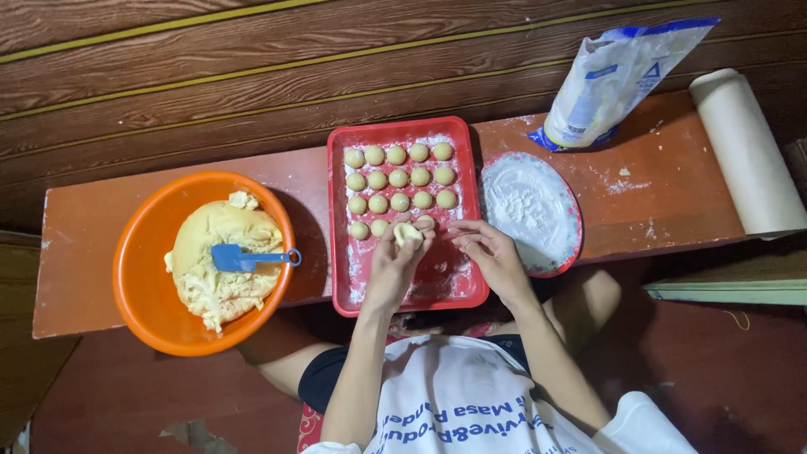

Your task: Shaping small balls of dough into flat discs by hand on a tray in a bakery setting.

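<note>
Dough piece (408, 234) is resting in the cupped left hand (393, 262); right hand (490, 252), empty and half-curled, is hovering at three o'clock; shaping gently keeps it matching the balls (398, 177).

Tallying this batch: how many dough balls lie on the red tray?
18, counting the piece in the left hand: on the red rectangular tray, rows of five, five, five, then three round pale dough balls. Hands may hide others.

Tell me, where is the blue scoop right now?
In the head view, the blue scoop lies on the yellow dough inside the orange bowl, on the left end of the bench, just left of the red tray.
</note>
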